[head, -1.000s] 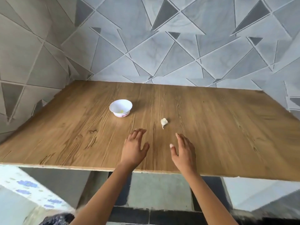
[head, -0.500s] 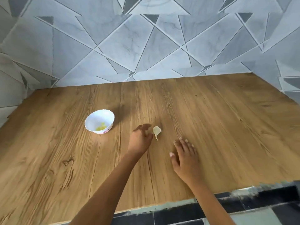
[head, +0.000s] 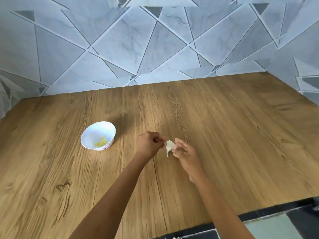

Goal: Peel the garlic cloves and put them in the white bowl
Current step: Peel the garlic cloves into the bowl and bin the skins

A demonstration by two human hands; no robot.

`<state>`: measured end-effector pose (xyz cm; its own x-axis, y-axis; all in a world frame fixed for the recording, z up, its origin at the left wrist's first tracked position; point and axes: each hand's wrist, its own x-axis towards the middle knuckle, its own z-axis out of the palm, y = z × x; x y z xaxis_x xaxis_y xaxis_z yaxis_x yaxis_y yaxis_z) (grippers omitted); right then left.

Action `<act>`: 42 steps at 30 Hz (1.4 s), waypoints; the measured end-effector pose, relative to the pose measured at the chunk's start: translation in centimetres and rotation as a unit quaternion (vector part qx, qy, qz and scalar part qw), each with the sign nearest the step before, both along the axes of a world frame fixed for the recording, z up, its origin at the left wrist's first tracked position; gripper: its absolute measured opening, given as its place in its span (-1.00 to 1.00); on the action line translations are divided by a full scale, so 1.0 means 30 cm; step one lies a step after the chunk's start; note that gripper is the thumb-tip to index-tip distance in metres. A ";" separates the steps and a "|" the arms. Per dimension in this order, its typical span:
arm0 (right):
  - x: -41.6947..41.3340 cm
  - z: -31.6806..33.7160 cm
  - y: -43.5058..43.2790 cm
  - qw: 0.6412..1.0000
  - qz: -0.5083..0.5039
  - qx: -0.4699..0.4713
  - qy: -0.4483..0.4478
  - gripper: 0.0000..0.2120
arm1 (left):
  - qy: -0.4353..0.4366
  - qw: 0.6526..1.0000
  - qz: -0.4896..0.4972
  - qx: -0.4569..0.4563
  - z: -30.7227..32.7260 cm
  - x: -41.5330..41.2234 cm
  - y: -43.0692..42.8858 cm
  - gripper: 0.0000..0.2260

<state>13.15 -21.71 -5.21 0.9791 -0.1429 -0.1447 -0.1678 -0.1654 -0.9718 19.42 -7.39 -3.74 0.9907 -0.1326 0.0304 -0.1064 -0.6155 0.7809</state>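
A pale garlic clove point(head: 169, 146) in its papery skin is held between both hands, just above the wooden table point(head: 224, 135). My left hand point(head: 149, 145) pinches its left edge with curled fingers. My right hand point(head: 184, 153) pinches its right side with thumb and fingertips. The white bowl point(head: 98, 135) with a scalloped rim stands on the table to the left of my left hand. Yellowish peeled garlic pieces point(head: 101, 143) lie inside it.
A grey tiled wall point(head: 155, 49) with a triangle pattern rises behind the table and at its right side. The table's near edge point(head: 224, 221) runs along the lower right, with dark floor tiles beyond it.
Both hands moved forward to the clove and took hold of it, the left hand first. The clove, which lay on the table, now sits between my fingers.
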 end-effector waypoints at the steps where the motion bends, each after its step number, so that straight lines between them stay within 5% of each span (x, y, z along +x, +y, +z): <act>1: 0.023 0.000 0.004 1.000 -0.008 0.000 0.008 -0.65 | -0.012 1.000 0.005 0.022 0.000 -0.007 -0.002 -0.92; 10: 0.087 -0.035 -0.007 0.998 -0.011 -0.068 -0.010 -0.71 | 0.060 0.997 0.049 0.011 -0.001 -0.013 -0.031 -0.81; 15: 0.101 -0.042 -0.010 0.998 -0.012 -0.055 -0.012 -0.71 | 0.121 0.992 0.027 -0.011 0.013 0.013 -0.038 -0.91; 19: 0.093 -0.045 -0.025 0.999 0.007 0.031 0.008 -0.71 | 0.089 0.993 0.045 -0.063 0.006 0.001 -0.026 -0.94; 27: 0.102 -0.037 -0.030 0.996 0.054 0.076 -0.007 -0.75 | -0.006 0.999 -0.018 0.034 0.023 -0.009 -0.030 -0.87; 33: 0.126 -0.031 -0.044 0.994 0.089 0.064 0.006 -0.74 | 0.076 0.993 0.049 -0.073 0.005 -0.011 -0.011 -0.91; 37: 0.142 -0.017 -0.036 0.992 0.118 -0.018 -0.028 -0.76 | 0.099 0.975 0.107 -0.169 0.028 -0.037 0.039 -0.93; 42: 0.170 -0.055 0.013 0.967 0.144 -0.189 -0.089 -0.79 | 0.112 0.966 0.142 -0.186 0.053 -0.148 0.122 -0.91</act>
<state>18.25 -21.31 -6.85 0.9907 0.1302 0.0394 0.1030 -0.5293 -0.8422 14.97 -3.72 -2.15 0.9728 0.1233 -0.1960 0.2228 -0.2681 0.9373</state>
